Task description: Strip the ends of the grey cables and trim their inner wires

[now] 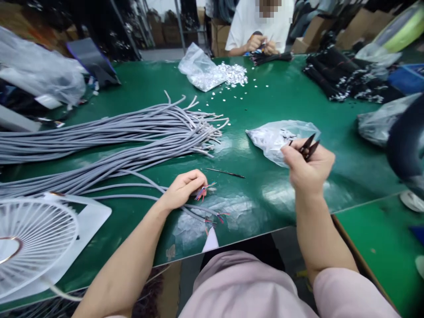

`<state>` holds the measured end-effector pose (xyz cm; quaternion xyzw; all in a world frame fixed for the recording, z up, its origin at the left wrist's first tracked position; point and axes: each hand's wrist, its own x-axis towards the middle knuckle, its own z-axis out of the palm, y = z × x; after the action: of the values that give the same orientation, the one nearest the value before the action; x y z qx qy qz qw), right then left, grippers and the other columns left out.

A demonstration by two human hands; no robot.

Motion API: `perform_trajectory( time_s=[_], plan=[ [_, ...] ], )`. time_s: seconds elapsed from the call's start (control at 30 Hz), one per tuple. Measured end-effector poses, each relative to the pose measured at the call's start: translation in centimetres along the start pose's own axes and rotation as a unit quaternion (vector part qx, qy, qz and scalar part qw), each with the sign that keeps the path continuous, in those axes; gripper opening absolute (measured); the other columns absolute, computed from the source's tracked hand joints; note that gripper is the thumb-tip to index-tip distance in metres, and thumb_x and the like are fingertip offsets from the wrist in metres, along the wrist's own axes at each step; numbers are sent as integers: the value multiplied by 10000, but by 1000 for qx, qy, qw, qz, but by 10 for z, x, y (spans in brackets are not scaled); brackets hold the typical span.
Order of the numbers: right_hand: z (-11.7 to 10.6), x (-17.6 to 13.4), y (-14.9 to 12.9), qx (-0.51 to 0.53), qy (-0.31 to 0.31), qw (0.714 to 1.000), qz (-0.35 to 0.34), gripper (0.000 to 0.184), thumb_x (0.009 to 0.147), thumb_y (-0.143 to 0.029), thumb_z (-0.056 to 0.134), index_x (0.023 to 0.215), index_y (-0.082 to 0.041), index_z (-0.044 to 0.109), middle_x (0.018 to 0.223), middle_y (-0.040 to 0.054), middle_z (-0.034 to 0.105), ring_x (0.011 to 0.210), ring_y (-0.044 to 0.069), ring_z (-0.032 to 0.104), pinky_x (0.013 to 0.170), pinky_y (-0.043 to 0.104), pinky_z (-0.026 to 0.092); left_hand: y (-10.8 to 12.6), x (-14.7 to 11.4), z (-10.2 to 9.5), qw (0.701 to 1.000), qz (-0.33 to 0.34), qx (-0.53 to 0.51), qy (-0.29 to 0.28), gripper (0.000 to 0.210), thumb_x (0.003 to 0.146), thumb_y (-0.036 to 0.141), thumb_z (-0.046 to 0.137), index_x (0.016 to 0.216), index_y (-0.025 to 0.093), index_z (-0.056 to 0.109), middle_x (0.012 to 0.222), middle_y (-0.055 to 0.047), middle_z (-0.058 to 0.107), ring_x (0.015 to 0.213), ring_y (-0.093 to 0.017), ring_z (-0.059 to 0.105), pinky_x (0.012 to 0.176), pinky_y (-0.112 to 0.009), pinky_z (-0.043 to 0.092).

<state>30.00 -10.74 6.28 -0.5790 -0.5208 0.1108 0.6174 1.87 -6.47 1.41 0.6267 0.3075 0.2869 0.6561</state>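
Observation:
My left hand (187,187) is closed around the end of a grey cable, whose thin coloured wires (202,192) fan out past the fingertips. In my right hand (308,165) is a pair of dark, pointed cutters (309,149), its jaws spread and pointing up. The thumb and forefinger of that hand are pinched together; a small dark bit shows at their tip. Just behind it lies a clear plastic bag (265,139) of small pieces. Two stripped cable ends (198,215) rest below my left hand. A thin dark rod (225,172) lies between the hands.
Bundles of grey cable (132,137) stretch across the left side. A white fan (36,243) stands front left. Farther back, small white pieces (233,74) spill from another bag (200,68). Black cable bundles (344,75) lie back right. A person (261,31) works opposite.

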Motion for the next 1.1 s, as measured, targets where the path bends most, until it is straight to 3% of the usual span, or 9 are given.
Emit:
perform_trajectory(
  time_s=[0.03, 0.13, 0.23, 0.3, 0.47, 0.6, 0.77, 0.97, 1.1],
  plan=[
    [-15, 9, 10, -92, 21, 995, -21, 216, 763, -358, 648, 650, -205, 546, 551, -22, 428, 525, 121, 429, 506, 281, 344, 1, -1, -4, 1000, -7, -1, -25, 292, 844, 395, 589, 742, 122, 582, 611, -41, 630, 492, -96, 547, 483, -205, 443],
    [-52, 31, 41, -274, -10, 961, -32, 179, 752, -360, 663, 748, -187, 615, 562, -6, 482, 583, 155, 485, 555, 299, 368, 2, -3, -16, 997, -8, 21, -72, 219, 784, 336, 664, 764, 118, 656, 676, -69, 658, 585, -135, 592, 541, -237, 483],
    [-71, 35, 54, -297, -14, 954, -23, 205, 737, -346, 697, 852, -179, 668, 569, -1, 527, 578, 127, 480, 565, 279, 362, 0, -4, -21, 995, 17, 47, -81, 162, 736, 296, 715, 778, 139, 707, 740, -77, 664, 656, -151, 606, 574, -239, 497],
    [-71, 26, 45, -252, -46, 966, -21, 169, 795, -324, 643, 841, -170, 695, 605, 7, 569, 559, 97, 475, 559, 265, 357, 0, -4, -21, 996, 23, 45, -80, 137, 739, 279, 716, 799, 156, 717, 762, -72, 662, 661, -146, 608, 579, -232, 503],
    [-31, -8, -5, -94, -198, 975, -34, 171, 847, -300, 585, 816, -180, 704, 698, -3, 630, 638, 106, 555, 607, 252, 412, 1, -6, -17, 996, -3, 2, -88, 169, 736, 251, 725, 858, 149, 669, 714, -62, 662, 620, -146, 621, 568, -237, 516],
    [20, -26, -21, 19, -349, 935, -57, 115, 813, -235, 618, 835, -169, 709, 784, 21, 671, 730, 125, 599, 664, 245, 450, 1, -7, -13, 998, 3, -4, -60, 198, 715, 253, 750, 833, 126, 653, 709, -62, 664, 597, -127, 611, 567, -220, 500],
    [72, -31, -22, 77, -463, 882, -54, 144, 760, -222, 651, 876, -145, 688, 874, 36, 696, 814, 153, 621, 727, 258, 468, -2, -4, -11, 999, 14, -15, -50, 219, 703, 287, 758, 815, 121, 671, 663, -37, 641, 574, -112, 581, 576, -229, 482],
    [82, -27, -18, 116, -496, 860, 17, 130, 766, -196, 610, 855, -116, 662, 746, 8, 660, 654, 102, 566, 634, 219, 440, -5, -1, -9, 999, 0, -42, -11, 239, 679, 291, 777, 808, 120, 673, 658, -35, 658, 578, -106, 585, 591, -230, 479],
    [80, -30, -15, 89, -479, 873, -41, 129, 792, -181, 593, 894, -133, 656, 788, 21, 648, 690, 110, 565, 648, 223, 431, -7, 2, -6, 998, -12, -53, 22, 285, 674, 318, 779, 857, 116, 694, 700, -43, 675, 620, -114, 603, 615, -231, 486]
  ],
)
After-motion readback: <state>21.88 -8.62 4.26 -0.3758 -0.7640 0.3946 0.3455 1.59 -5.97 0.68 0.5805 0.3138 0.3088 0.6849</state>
